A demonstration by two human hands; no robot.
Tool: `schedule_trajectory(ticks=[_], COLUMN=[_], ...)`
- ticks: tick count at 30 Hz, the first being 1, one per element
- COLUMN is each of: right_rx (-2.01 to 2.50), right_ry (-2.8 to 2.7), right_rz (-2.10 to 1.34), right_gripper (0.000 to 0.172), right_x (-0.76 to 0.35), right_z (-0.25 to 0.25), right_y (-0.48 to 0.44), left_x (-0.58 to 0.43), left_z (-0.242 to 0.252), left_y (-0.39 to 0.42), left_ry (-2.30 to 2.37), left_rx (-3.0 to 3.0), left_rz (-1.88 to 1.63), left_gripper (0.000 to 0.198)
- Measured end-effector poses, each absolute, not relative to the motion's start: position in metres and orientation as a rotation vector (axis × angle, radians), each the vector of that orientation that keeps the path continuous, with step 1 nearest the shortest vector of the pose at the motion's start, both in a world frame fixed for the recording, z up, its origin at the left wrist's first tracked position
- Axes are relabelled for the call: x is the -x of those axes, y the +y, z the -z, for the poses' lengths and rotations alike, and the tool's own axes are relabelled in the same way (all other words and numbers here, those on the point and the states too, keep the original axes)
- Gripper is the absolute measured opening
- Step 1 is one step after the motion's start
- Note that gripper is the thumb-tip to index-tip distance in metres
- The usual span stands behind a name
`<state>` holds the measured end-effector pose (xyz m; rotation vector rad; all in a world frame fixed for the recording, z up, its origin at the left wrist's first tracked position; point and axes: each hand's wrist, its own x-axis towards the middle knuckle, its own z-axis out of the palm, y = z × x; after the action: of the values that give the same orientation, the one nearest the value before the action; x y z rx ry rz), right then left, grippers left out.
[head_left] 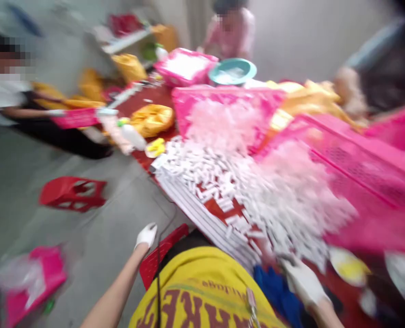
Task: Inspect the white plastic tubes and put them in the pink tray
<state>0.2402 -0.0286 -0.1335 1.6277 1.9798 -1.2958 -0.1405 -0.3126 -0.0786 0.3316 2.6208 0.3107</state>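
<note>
My left hand [146, 236], in a white glove, hangs off the table's near side beside a red stool [164, 248]. Its fingers are loosely bent with a small gap between them, and nothing shows in them. My right hand [305, 279], also in a white glove, is at the table's near edge next to a blue cloth [277, 291]. Its fingertips are smeared by motion near the white pieces, so what they hold, if anything, is unclear. A large heap of small white pieces [219, 175] covers much of the red tabletop [234, 207].
Pink crates [366, 196] on their sides spill pale film-like pieces [301, 182] onto the table. A striped strip [202, 214] runs along its edge. A red stool [73, 193] stands on the floor. Co-workers are at the left [4, 91] and back [233, 32].
</note>
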Motion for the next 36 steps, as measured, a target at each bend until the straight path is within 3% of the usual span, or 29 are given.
schedule_trajectory(ticks=[4,9,13,18,24,27,36], right_rx=[-1.899,-2.161,-2.284,-2.206,-2.237,-2.421,-2.631], right_ry=[1.563,1.314,1.478,1.773,1.806,1.71,1.786], right_rz=[1.124,0.925,0.854,0.96,1.17,1.297,2.094], right_gripper=[0.014,0.014,0.035,0.033,0.023,0.027,0.041], right_x=[-0.315,-0.358,-0.326,-0.238,-0.205,-0.21,-0.167], right_z=[0.15,0.155,0.171,0.216,0.236,0.227,0.141], right_y=[-0.111,-0.173,-0.154,-0.068,-0.025,-0.027,-0.003], left_x=[0.169,0.136,0.078,0.008,-0.007,-0.002,0.012], left_z=[0.151,0.181,0.203,0.228,0.224,0.217,0.158], left_y=[-0.169,-0.078,-0.036,-0.007,-0.007,-0.011,-0.015], left_ry=[2.321,2.02,1.9,1.902,1.865,1.836,1.605], left_rx=[-0.973,-1.435,-1.606,-1.69,-1.724,-1.682,-1.471], left_rz=[-0.204,-0.04,0.152,0.275,0.29,0.248,-0.341], left_gripper=[0.033,0.03,0.028,0.04,0.031,0.026,0.036])
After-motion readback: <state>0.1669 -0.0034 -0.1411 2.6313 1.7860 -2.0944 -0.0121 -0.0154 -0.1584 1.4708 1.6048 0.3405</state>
